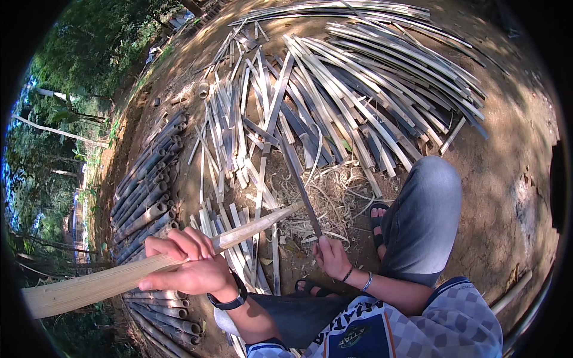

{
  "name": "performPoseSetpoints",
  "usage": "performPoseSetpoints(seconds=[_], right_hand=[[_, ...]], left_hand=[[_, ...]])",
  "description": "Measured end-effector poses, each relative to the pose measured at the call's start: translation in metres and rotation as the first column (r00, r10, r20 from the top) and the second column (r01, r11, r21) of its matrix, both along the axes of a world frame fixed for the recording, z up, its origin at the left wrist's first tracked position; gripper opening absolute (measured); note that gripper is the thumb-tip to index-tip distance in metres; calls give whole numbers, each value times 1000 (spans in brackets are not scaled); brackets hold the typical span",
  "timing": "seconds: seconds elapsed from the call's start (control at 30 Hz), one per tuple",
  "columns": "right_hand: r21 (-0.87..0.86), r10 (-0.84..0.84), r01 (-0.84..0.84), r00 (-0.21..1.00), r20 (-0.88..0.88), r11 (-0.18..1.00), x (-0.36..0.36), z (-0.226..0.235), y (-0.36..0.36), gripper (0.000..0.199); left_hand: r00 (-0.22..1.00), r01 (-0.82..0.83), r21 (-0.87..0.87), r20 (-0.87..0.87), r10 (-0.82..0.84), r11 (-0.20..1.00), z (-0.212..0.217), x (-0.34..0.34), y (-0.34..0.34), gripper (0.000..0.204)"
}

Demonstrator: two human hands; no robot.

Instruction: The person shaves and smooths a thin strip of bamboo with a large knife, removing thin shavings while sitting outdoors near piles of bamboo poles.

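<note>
Long-handled knife gripped by left hand, bamboo strip by right hand, above shavings: likely paring, needing steady pressure next.

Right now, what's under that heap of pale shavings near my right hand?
Brown ground shows at the edges; directly beneath the pale shavings, everything is covered, so I can't tell. The dark strip in your right hand also hides part of them.
</note>
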State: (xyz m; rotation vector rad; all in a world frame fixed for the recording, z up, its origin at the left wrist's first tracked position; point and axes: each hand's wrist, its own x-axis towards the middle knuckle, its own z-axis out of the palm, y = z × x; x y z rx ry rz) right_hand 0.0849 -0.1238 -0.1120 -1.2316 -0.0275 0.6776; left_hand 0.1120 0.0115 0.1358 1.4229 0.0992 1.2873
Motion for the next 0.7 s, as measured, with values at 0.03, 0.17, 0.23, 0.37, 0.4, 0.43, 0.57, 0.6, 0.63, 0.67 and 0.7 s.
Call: performPoseSetpoints(seconds=[0.03,0.17,0.23,0.37,0.4,0.43,0.57,0.6,0.63,0.67,0.7], right_hand=[[-112,95,-112,984,-148,987,-6,-23,-2,56],[-6,113,-118,961,-253,993,10,-13,-1,55],[66,77,-72,994,-75,995,16,14,-3,51],[57,39,-45,993,114,997,2,24,1,53],[0,61,-61,992,108,998,-9,-3,5,54],[-55,89,-83,991,101,995,-15,-26,10,54],[-138,51,-116,915,-401,984,0,-55,8,57],[-76,69,-101,939,-338,992,4,-50,8,58],[-22,92,-102,957,-275,995,10,-35,6,58],[39,94,-89,983,-155,995,17,-19,6,58],[89,86,-76,989,-117,993,19,-4,8,58]], left_hand=[[1000,-7,-16,2,7,1000,1,2,-2,63],[999,-22,37,-27,23,999,1,-7,7,63],[1000,-22,24,-21,23,999,-1,-5,4,63],[999,43,41,-13,-43,998,-2,-5,4,63],[1000,21,35,-13,-20,999,-2,-3,2,63],[1000,-8,29,-13,8,1000,-1,-2,0,63],[997,-72,28,-22,72,997,-1,-12,10,63],[998,-61,6,-6,61,998,0,-15,11,63],[996,-94,-13,6,94,996,0,-18,11,63],[993,-117,-31,11,117,993,-1,-19,10,63],[990,-141,-44,14,142,989,-1,-21,10,63]])
